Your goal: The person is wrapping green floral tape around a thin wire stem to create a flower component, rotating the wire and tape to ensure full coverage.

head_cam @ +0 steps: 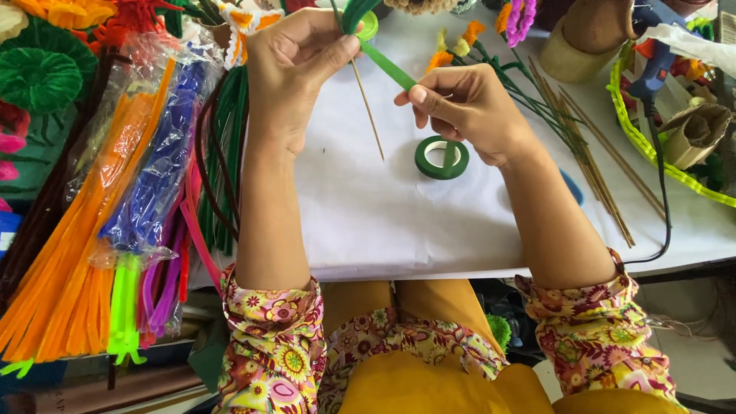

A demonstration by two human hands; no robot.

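Green tape strip (387, 65) stretched taut between both hands, long axis diagonal: upper-left to lower-right. Upper end pinned under left hand (295, 65) thumb against the green stem bundle (354, 14), fingers closed around it. Lower end pinched by right hand (464, 111), thumb and forefinger together on the strip. Thin wooden skewer (368, 107) hanging down from the left grip, crossing behind the strip, tip over white paper (383, 207). Tape roll (442, 158) flat on the paper, just below right hand, apart from both. Left hand nearer the wrap point.
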